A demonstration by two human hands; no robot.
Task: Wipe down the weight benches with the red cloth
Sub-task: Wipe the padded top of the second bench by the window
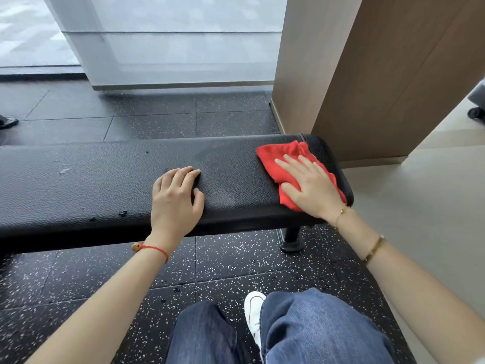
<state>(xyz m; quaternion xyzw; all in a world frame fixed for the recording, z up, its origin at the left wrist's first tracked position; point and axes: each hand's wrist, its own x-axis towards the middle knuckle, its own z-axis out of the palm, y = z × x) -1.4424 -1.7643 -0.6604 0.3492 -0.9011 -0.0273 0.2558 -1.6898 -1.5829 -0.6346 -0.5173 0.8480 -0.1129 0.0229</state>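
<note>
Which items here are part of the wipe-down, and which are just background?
In the job:
- red cloth, pressed flat under the right hand
- black weight bench, its right end being wiped
- left hand, resting on the pad

Just around:
- speckled rubber floor
- wood-panelled column
- wheeled object at the far right edge, mostly cut off

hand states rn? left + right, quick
Left hand: open, fingers loosely bent, resting on the bench, holding nothing.
Right hand: open, straight fingers pressing the red cloth flat near the bench end.
</note>
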